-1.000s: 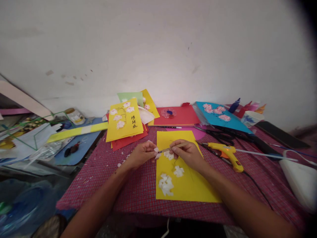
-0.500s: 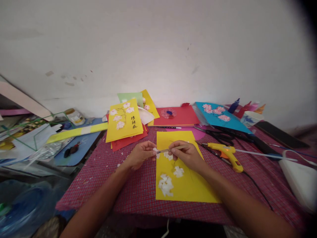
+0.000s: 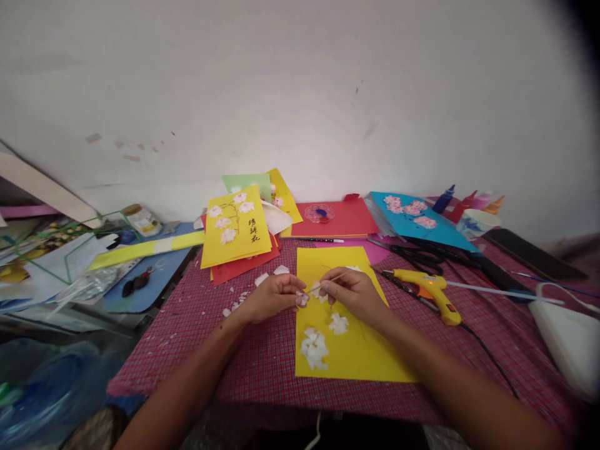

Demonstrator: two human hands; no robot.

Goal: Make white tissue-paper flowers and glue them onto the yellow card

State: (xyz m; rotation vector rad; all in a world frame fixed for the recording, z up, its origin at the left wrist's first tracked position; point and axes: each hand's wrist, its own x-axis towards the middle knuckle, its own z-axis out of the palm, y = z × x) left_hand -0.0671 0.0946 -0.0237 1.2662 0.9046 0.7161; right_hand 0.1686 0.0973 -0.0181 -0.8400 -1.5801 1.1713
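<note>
A yellow paper sheet (image 3: pixel 323 356) lies in front of me with clumps of crumpled white paper on it. Over its left edge, my left hand (image 3: pixel 276 297) pinches a small white paper piece (image 3: pixel 302 299) between thumb and fingertips. My right hand (image 3: pixel 354 294), above the sheet's upper part, grips a thin flat stick (image 3: pixel 321 287). Its tip points left and meets or nearly meets the paper piece. Below the hands are a white paper clump (image 3: pixel 338 323) and a bigger clump (image 3: pixel 314 349). Loose white paper scraps (image 3: pixel 241 302) lie on the cloth beside my left wrist.
A yellow glue gun (image 3: pixel 431 290) with a cord lies right of the sheet, near black scissors (image 3: pixel 417 255). Behind are a finished yellow card (image 3: pixel 234 244), a red sheet (image 3: pixel 347 222), a blue card (image 3: pixel 422 231), paint bottles (image 3: pixel 464 206) and a paper cup (image 3: pixel 477 223).
My left hand has shifted slightly right and down with the paper piece. The stick has turned in my right hand and now looks thinner. More white scraps show behind my left hand.
</note>
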